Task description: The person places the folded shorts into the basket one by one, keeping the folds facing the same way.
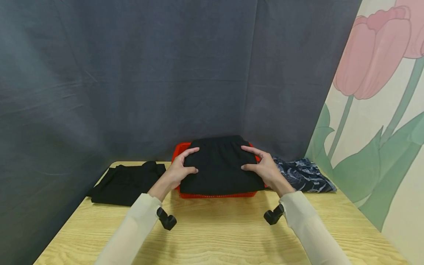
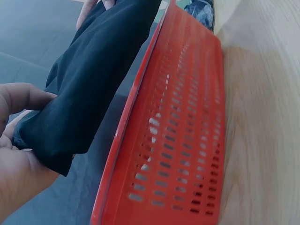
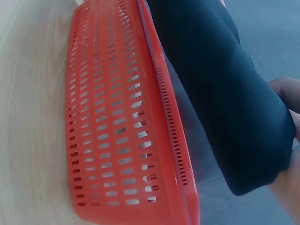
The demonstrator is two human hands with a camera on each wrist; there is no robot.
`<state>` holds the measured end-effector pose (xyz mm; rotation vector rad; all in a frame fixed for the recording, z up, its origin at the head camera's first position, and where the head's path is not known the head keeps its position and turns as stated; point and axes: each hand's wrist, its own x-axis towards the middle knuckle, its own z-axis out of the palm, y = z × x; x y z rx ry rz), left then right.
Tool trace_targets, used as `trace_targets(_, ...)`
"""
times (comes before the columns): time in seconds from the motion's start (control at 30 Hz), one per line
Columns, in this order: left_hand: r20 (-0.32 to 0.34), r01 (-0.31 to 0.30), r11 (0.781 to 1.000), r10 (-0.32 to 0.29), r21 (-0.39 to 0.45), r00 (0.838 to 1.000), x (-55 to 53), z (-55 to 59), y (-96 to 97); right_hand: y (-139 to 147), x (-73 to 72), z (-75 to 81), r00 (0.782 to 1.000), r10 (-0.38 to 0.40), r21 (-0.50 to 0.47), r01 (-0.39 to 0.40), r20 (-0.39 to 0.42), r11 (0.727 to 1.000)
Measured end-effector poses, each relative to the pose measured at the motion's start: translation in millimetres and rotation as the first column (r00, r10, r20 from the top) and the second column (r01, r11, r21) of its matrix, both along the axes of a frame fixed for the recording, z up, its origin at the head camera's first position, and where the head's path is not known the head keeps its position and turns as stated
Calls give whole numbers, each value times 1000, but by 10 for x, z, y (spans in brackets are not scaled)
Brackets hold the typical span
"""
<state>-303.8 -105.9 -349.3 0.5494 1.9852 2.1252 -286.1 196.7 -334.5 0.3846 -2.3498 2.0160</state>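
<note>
A folded black garment (image 1: 221, 170) with a gathered edge at its far end is held level over a red plastic basket (image 1: 216, 196). My left hand (image 1: 178, 168) grips its left side, thumb and index finger on top and the other fingers tucked underneath. On the opposite side my right hand (image 1: 265, 168) holds it the same way. Both wrist views show the garment (image 2: 93, 84) raised above the rim of the basket (image 3: 108, 117), with a gap between them. Most of the basket's inside is hidden by the cloth; pale bits show through its slots.
Left of the basket lies another folded black garment (image 1: 129, 184) on the wooden table (image 1: 218, 228). A dark blue and white patterned garment (image 1: 303, 176) lies to the right. Behind hangs a dark grey curtain (image 1: 165, 73); a wall with painted tulips (image 1: 374, 55) borders the right side.
</note>
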Motion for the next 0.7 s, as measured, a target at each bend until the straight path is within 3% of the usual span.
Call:
trace_targets(0.43, 0, -73, 995, 74, -73, 997, -215, -32, -20, -58, -221, -69, 1000, 0, -27, 1, 8, 1000)
trace_targets(0.7, -2, -130, 987, 130, -99, 991, -317, -31, 12, -80, -337, -64, 999, -35, 23, 35, -3, 999)
